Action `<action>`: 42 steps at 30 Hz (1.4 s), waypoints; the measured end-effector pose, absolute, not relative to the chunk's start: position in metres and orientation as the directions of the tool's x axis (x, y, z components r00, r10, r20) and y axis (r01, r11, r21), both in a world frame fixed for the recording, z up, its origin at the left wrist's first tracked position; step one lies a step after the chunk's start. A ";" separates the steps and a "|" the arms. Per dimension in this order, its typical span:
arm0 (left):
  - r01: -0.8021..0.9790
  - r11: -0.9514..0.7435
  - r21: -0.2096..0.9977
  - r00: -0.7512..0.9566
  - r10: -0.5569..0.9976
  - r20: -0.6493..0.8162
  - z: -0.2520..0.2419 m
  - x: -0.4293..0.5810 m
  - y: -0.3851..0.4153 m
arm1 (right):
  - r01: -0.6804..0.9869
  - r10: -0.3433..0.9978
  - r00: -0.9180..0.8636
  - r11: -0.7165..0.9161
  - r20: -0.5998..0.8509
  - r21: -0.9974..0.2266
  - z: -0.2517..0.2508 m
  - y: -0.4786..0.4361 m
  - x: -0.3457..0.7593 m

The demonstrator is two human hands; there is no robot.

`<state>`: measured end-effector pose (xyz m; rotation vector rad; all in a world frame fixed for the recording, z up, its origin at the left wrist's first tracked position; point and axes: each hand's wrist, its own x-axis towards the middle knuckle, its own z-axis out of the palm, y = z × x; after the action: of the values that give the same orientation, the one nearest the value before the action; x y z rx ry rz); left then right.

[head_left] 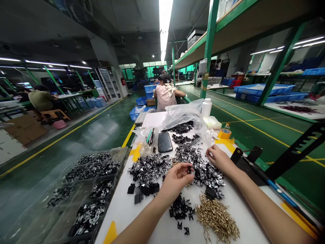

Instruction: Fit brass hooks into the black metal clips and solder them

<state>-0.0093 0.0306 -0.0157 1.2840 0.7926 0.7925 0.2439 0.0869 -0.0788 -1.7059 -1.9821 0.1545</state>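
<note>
My left hand [177, 178] is closed, thumb and fingertips pinching a small black piece [190, 168] over the middle of the white table [122, 220]. My right hand [215, 156] is also closed in a pinch at the right edge of a heap of black and silver clip-like parts [208, 173]; whatever its fingertips hold is too small to name. A second heap of such parts [149, 166] spreads out left of my left hand. Just below the hands are a small pile of black pieces [180, 207] and a mound of gold-coloured metal pieces [215, 217]. Flat black pieces [138, 198] lie by my left wrist.
A dark phone [165, 142], a plastic bag [181, 113], a white bottle [206, 108] and yellow tape [224, 134] stand farther back. Compartmented trays of parts [93, 169] sit at left. At right is a black bracket with a blue-handled lever [281, 193]. A person [165, 93] sits ahead.
</note>
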 end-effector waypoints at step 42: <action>0.089 -0.230 0.969 0.414 0.894 0.174 -0.012 -0.004 0.017 | 0.037 0.975 -0.184 0.137 0.128 -0.990 -0.028 0.015 0.166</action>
<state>-0.0039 0.0172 -0.0121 1.6287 0.8804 0.9674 0.1660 0.0149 -0.0280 -1.0535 -1.4392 1.2149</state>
